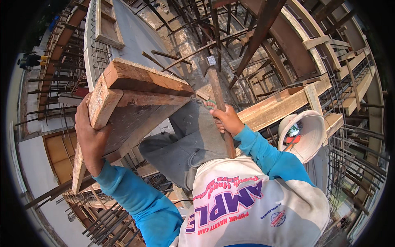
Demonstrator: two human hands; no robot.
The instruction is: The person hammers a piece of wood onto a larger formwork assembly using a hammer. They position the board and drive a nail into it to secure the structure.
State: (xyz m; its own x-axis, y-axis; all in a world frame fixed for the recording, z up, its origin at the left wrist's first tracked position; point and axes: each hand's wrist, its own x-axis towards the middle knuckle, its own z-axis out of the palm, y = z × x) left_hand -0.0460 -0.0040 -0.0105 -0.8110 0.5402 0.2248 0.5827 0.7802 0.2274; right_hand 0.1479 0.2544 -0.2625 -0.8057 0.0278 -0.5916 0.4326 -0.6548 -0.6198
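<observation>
My left hand (92, 132) is closed around the end of a wooden formwork panel (142, 78), a board framed with thick timber battens. The panel is tilted up at my left, its near face in shadow. In my right hand (228, 120) is a hammer (217, 85) with a long wooden handle, fingers wrapped round the lower half. Its metal head points up and away from me, apart from the panel. The handle's butt reaches down to my shirt.
A white bucket (302, 136) with a few items inside stands at my right beside a timber beam (284, 101). Rebar (358, 164) sticks out at the far right. Wooden props (259, 37) and scaffolding drop to a lower level ahead. A concrete slab (133, 33) lies beyond the panel.
</observation>
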